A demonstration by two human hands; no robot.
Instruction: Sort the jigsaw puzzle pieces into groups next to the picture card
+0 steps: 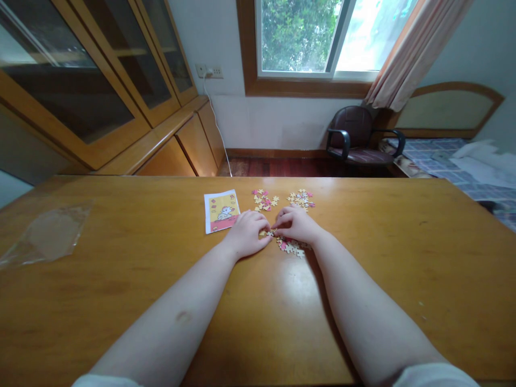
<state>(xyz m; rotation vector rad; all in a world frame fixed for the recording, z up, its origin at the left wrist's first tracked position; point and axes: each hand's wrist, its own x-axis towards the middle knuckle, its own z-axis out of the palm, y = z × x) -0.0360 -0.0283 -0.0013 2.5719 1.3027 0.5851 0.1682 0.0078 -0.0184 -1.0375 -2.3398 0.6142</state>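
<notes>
My left hand (pixel 250 234) rests on the table, thumb and fingers curled around a few small puzzle pieces (pixel 269 233) at their tips. From the other side my right hand (pixel 299 224) pinches at the same pieces, its fingertips almost meeting the left ones. Under and in front of the right hand lies a pile of mostly pale pieces (pixel 293 248), partly covered by it. Two more piles lie beyond the hands: yellow and pink pieces (pixel 264 202) and mostly yellow pieces (pixel 300 198). Beside the left hand is a picture card (pixel 221 212) with a white cartoon animal on yellow and pink.
The wooden table (pixel 141 269) spans the view. A clear plastic bag (pixel 52 231) lies at its left. Beyond stand a glass-doored cabinet (pixel 133 118), a dark office chair (pixel 357 134) and a bed (pixel 451 156). A white cable (pixel 216 121) hangs from the wall socket.
</notes>
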